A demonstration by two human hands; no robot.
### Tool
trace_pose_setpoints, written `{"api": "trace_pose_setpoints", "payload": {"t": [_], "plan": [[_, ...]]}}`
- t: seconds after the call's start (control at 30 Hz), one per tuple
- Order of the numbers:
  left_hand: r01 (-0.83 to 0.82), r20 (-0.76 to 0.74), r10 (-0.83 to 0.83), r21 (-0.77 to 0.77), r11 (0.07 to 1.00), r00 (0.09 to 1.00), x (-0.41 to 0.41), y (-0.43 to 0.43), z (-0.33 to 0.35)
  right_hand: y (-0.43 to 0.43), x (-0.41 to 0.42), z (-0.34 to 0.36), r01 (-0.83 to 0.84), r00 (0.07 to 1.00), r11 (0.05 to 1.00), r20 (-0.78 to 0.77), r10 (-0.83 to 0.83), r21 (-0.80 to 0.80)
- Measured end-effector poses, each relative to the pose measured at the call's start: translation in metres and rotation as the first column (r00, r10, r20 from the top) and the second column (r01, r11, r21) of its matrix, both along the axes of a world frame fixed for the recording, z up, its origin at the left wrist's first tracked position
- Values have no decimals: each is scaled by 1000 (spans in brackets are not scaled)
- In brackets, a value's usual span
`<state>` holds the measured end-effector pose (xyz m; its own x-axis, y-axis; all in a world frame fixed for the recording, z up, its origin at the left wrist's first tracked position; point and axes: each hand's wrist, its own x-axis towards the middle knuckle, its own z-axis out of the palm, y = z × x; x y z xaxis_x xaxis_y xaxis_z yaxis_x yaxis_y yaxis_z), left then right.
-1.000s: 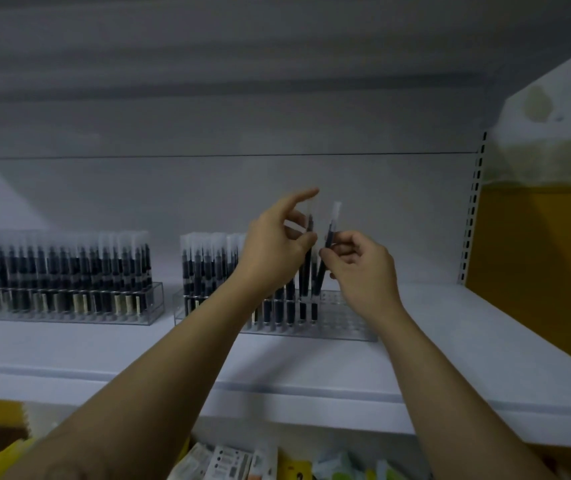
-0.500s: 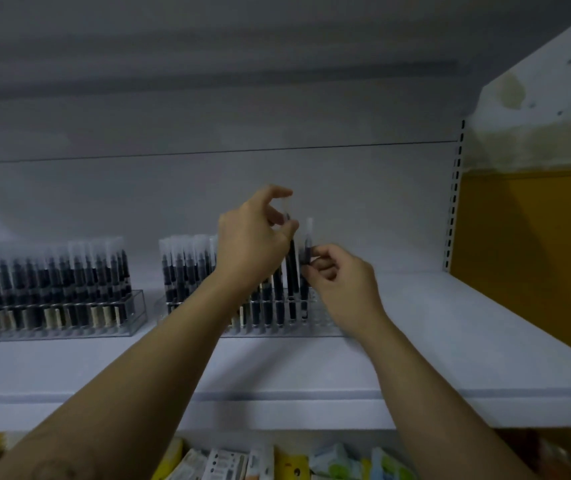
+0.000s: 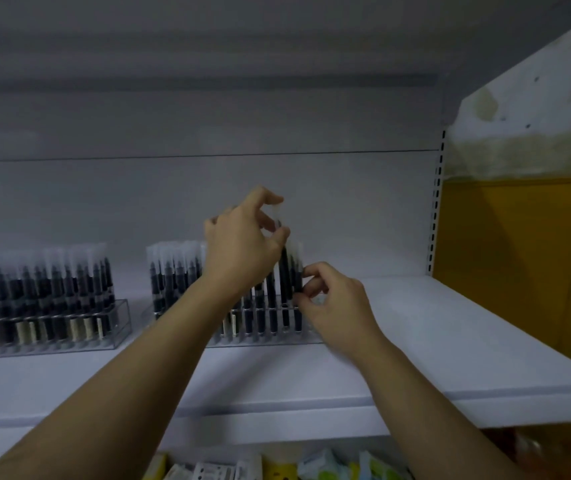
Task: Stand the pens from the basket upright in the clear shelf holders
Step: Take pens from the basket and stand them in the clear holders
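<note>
On the shelf (image 3: 415,341), pens (image 3: 38,282) with unreadable labels (image 3: 24,332)

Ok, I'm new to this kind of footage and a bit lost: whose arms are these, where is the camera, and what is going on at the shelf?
There is no machine here: a person works with bare hands, and the camera sits on their head, looking forward and down, so both arms reach in from below. On the white shelf stand two clear holders: the left holder packed with dark pens, the right holder partly behind the hands. The left hand pinches the clear cap of a raised pen, higher than its neighbours. The right hand pinches the rightmost pen beside it. Coloured packets show below the shelf.
</note>
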<state>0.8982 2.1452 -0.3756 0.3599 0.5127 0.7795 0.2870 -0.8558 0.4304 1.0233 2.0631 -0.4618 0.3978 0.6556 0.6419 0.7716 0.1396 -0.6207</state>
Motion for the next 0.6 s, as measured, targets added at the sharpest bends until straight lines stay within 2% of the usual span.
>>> {"api": "trace_pose_setpoints", "payload": {"t": [0.3,0.4,0.5,0.6], "plan": [[-23,1,23,-78,997,1000,-5,9,2,0,-3,-1,36,999,999,24,-36,-12],[-72,-56,67,-91,993,996,-4,7,1,0,-2,-1,39,999,999,19,-39,-16],[-114,-99,113,-1,993,989,-1,3,-6,-1,-2,0,37,999,999,11,-37,-28],[-157,-233,178,107,982,956,4,2,-15,-1,-2,0,34,999,999,10,-33,-37]]}}
